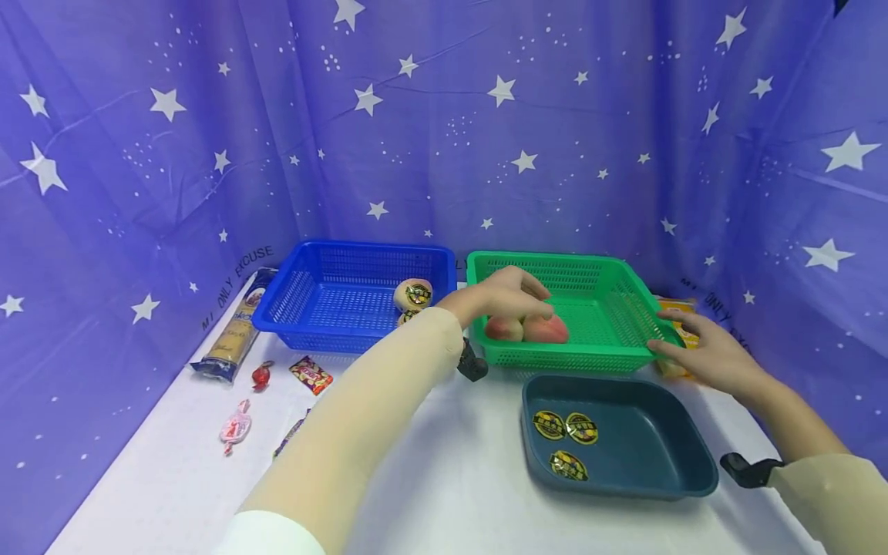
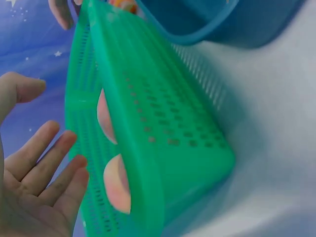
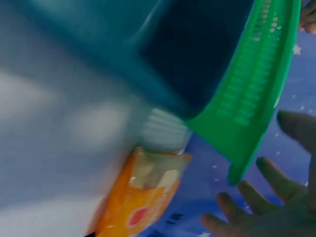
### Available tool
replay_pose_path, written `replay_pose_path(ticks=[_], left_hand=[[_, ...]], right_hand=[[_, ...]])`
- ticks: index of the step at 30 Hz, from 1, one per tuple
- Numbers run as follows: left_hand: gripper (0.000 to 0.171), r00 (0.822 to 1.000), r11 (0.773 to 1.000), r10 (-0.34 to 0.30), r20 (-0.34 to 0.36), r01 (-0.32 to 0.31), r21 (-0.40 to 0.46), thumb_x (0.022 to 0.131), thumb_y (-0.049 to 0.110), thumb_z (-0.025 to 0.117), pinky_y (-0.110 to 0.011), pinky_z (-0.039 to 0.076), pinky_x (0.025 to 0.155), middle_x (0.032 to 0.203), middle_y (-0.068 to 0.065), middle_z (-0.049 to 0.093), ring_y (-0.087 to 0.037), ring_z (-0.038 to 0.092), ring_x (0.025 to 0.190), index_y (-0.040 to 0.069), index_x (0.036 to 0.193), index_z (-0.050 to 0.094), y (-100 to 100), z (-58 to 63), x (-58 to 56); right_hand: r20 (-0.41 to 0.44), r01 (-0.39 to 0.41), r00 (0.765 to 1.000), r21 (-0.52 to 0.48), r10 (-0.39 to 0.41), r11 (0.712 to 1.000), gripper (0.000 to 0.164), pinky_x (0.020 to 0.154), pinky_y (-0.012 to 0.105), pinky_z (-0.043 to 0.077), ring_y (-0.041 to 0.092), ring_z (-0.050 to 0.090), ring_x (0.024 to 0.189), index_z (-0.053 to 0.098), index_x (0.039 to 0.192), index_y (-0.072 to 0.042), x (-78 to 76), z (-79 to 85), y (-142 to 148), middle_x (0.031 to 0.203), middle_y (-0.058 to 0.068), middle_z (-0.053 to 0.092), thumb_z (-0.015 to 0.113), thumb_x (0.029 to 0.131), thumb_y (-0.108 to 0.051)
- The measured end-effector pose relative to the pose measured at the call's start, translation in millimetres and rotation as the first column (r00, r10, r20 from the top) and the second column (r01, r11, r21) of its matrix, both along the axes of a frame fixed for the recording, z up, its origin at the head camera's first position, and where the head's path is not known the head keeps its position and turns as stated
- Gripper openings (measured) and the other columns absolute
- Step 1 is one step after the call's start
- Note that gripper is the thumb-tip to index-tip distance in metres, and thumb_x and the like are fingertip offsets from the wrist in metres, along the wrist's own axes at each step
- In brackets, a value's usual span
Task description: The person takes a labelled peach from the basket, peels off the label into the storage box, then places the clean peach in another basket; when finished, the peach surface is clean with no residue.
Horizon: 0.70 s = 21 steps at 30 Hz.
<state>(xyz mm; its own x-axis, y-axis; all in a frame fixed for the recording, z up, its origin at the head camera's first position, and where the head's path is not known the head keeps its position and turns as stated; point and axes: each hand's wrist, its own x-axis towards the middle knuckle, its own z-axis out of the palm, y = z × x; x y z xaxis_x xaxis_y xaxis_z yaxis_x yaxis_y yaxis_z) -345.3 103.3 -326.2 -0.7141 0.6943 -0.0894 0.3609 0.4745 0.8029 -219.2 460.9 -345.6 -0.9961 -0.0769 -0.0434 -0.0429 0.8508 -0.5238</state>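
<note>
My left hand hovers over the left side of a green basket. Its fingers are spread and hold nothing, as the left wrist view confirms. Just below it, inside the basket, lie two pinkish peaches, partly hidden by the basket wall in the left wrist view. At the basket's right end is my right hand, its spread fingers close to the rim. The right wrist view shows that hand empty, beside the green corner. An orange packet lies near it, partly behind the hand in the head view.
A dark teal tub with round stickers inside stands in front of the green basket. Left of it is a blue basket holding pale round fruit with stickers. Wrapped candies and a long yellow-and-blue packet lie on the left.
</note>
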Motion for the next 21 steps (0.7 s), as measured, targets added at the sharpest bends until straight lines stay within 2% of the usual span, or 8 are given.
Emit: replay_pose_path(ticks=[5,6,7,8,11,14,15,21], left_hand=[[0.051,0.999,0.999,-0.036,-0.038,0.035,-0.017,0.104,0.033,0.072,-0.036,0.055,0.119,0.156,-0.002,0.068,-0.02,0.06,0.148,0.016,0.151,0.068,-25.4,10.1,-8.8],[0.051,0.998,0.999,-0.034,-0.043,0.033,-0.021,0.104,0.033,0.072,-0.036,0.054,0.12,0.157,-0.002,0.067,-0.021,0.059,0.149,0.016,0.152,0.067,-31.2,12.1,-11.0],[0.051,0.998,0.999,-0.023,-0.05,0.021,-0.032,0.104,0.034,0.073,-0.036,0.054,0.12,0.157,-0.002,0.067,-0.02,0.058,0.151,0.017,0.152,0.067,-36.8,13.7,-13.7],[0.051,0.998,0.999,-0.012,-0.055,0.01,-0.038,0.104,0.034,0.073,-0.037,0.053,0.121,0.158,-0.002,0.066,-0.021,0.057,0.152,0.017,0.152,0.067,-42.9,15.5,-15.6],[0.051,0.996,0.999,0.022,-0.084,-0.026,-0.038,0.104,0.034,0.074,-0.041,0.052,0.123,0.158,-0.004,0.066,-0.024,0.055,0.154,0.016,0.15,0.068,-60.8,19.8,-21.2],[0.05,0.993,0.998,0.063,-0.095,-0.065,-0.019,0.102,0.033,0.075,-0.045,0.052,0.124,0.156,-0.005,0.067,-0.027,0.054,0.154,0.015,0.149,0.069,-77.8,21.7,-26.3],[0.05,0.992,0.997,0.076,-0.097,-0.078,-0.014,0.102,0.032,0.075,-0.045,0.051,0.124,0.156,-0.005,0.067,-0.028,0.054,0.154,0.015,0.149,0.069,-83.1,22.2,-27.7],[0.053,0.982,0.987,0.151,-0.111,-0.156,-0.039,0.1,0.029,0.078,-0.046,0.051,0.125,0.156,-0.005,0.066,-0.029,0.052,0.155,0.014,0.15,0.067,-110.2,20.8,-35.8]], right_hand=[[-0.053,0.015,0.999,0.071,-0.012,0.997,0.08,0.107,0.089,0.036,0.073,0.029,0.151,0.034,0.171,0.0,5.8,5.2,-19.6,0.173,0.042,0.028,0.064,0.113,-0.046],[-0.062,0.016,0.998,0.075,-0.011,0.997,0.079,0.106,0.087,0.04,0.07,0.04,0.147,0.035,0.171,-0.001,7.0,6.2,-24.9,0.167,0.042,0.04,0.063,0.113,-0.046],[-0.079,0.012,0.997,0.081,-0.006,0.997,0.077,0.104,0.085,0.042,0.069,0.044,0.144,0.036,0.17,-0.001,8.5,7.2,-30.7,0.165,0.042,0.042,0.064,0.113,-0.045],[-0.098,0.011,0.995,0.091,-0.002,0.996,0.076,0.101,0.081,0.047,0.066,0.055,0.134,0.038,0.169,-0.002,10.0,7.8,-36.7,0.162,0.041,0.046,0.064,0.113,-0.045],[-0.155,-0.003,0.988,0.088,0.017,0.996,0.072,0.097,0.077,0.051,0.062,0.061,0.127,0.042,0.167,-0.002,14.1,9.3,-57.0,0.158,0.039,0.052,0.067,0.112,-0.041],[-0.191,-0.026,0.981,0.067,0.038,0.997,0.071,0.104,0.082,0.048,0.062,0.053,0.14,0.046,0.165,-0.003,17.2,11.7,-80.4,0.166,0.035,0.046,0.07,0.11,-0.04],[-0.193,-0.037,0.98,0.054,0.047,0.998,0.071,0.108,0.084,0.044,0.063,0.044,0.149,0.046,0.165,-0.003,18.2,12.9,-88.5,0.168,0.034,0.044,0.071,0.109,-0.04],[-0.18,-0.071,0.981,0.02,0.073,0.997,0.074,0.118,0.084,0.039,0.054,0.04,0.158,0.045,0.168,-0.014,25.8,20.2,-139.8,0.173,0.024,0.044,0.072,0.108,-0.047]])
